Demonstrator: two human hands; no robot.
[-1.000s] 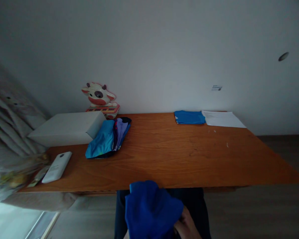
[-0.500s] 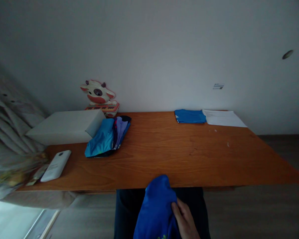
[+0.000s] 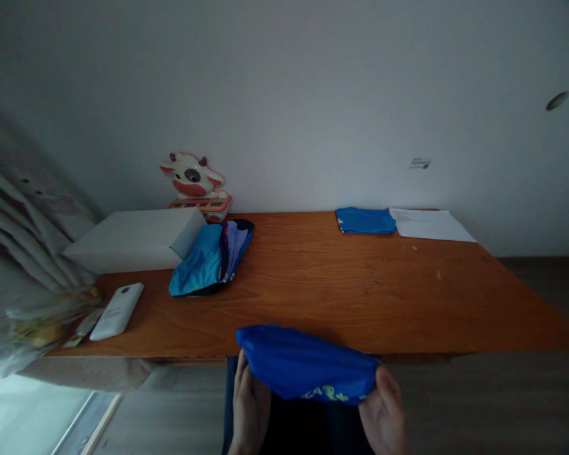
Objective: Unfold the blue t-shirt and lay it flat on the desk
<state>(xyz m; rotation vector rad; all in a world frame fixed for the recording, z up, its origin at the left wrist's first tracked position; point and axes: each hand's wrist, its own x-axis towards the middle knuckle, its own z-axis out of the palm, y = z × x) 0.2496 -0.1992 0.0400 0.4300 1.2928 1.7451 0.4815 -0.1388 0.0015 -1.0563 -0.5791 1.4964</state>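
Both hands now show at the bottom edge, where half a second ago only the right one held the bunched blue cloth; the cloth is now pulled out wide between them. The left hand (image 3: 249,404) has its fingers closed on the left end of the blue garment (image 3: 308,365), and the right hand (image 3: 385,417) pinches the right end, thumb on top. The garment hangs as a stretched band just in front of the near edge of the wooden table (image 3: 341,297), its upper part over the edge, with yellow-green print at its lower hem. The grip looks light, only at the two ends, so I judge that the slippery fabric can slide out of one hand and drop to the floor below the table edge; the middle also sags and can fold unevenly. Farther out on the table lie a pile of coloured garments (image 3: 212,259) touching a white box (image 3: 137,239), a white device (image 3: 117,311) near the left edge, and at the back a folded blue shirt (image 3: 365,220) just beside some white paper (image 3: 431,224). A cow-shaped toy (image 3: 195,183) stands behind the box against the wall.
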